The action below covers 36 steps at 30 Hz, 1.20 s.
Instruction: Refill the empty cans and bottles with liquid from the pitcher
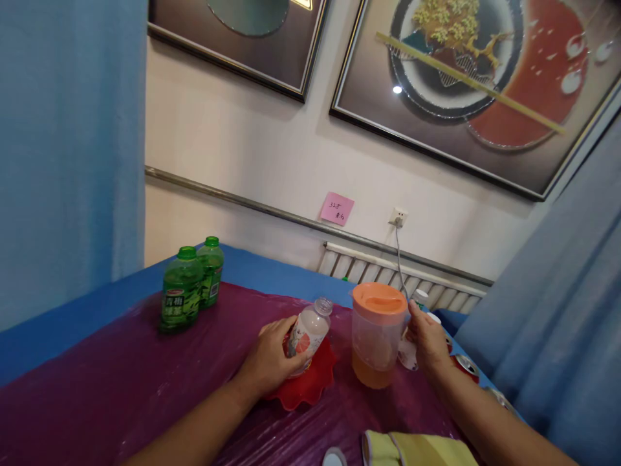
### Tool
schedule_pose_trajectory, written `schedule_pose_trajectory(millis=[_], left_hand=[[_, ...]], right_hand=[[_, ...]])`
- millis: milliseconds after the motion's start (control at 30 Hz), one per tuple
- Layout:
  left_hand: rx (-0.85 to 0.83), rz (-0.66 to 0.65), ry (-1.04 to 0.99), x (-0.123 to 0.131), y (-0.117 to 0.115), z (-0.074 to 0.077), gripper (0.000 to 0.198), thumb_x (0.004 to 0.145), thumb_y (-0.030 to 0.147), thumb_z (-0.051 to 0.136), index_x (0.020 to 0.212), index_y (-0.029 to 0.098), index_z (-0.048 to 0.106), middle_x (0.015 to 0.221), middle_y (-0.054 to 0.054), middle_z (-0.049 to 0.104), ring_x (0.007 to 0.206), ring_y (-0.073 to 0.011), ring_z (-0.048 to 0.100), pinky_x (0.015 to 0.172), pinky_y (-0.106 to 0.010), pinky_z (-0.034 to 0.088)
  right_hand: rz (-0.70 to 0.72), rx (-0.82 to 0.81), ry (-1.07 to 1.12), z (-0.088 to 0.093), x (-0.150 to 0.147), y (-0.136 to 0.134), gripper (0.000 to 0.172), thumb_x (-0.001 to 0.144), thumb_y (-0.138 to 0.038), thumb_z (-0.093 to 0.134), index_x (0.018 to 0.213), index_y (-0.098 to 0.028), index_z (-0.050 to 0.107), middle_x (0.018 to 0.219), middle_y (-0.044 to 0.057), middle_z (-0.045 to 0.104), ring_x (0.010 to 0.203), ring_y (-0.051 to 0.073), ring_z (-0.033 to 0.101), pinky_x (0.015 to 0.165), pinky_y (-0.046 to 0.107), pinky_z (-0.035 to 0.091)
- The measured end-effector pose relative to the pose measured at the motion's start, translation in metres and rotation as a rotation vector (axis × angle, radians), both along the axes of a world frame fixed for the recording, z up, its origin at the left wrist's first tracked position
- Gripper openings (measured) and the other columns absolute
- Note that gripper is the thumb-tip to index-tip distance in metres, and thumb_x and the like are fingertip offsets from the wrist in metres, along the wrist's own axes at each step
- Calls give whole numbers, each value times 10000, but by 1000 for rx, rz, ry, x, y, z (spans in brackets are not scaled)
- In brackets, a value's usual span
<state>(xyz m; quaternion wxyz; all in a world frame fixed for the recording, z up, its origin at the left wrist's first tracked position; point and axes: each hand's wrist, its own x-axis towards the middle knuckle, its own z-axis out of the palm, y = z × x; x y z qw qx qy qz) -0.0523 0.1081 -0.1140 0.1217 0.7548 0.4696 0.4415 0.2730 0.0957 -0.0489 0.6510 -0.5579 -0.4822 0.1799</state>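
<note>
While I watch remotely, the left hand has fingers clamped on a bottle — the right hand, on an orange-lidded pitcher.

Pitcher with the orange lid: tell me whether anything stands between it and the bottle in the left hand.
Nothing visible stands between the pitcher and the bottle in the left hand; the red dish lies low, beneath the bottle.
</note>
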Motion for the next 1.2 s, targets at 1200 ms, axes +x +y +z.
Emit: schedule_pose_trajectory(millis=[1200], left_hand=[[-52,-41,44,3,-17,15,472,657,382,793,1093,254,667,1107,-56,746,1007,-297,674,975,-463,439]], right_hand=[[188,-6,-678,134,-19,27,584,736,-694,642,520,-230,360,542,-60,230,515,90,244,459,240,188]])
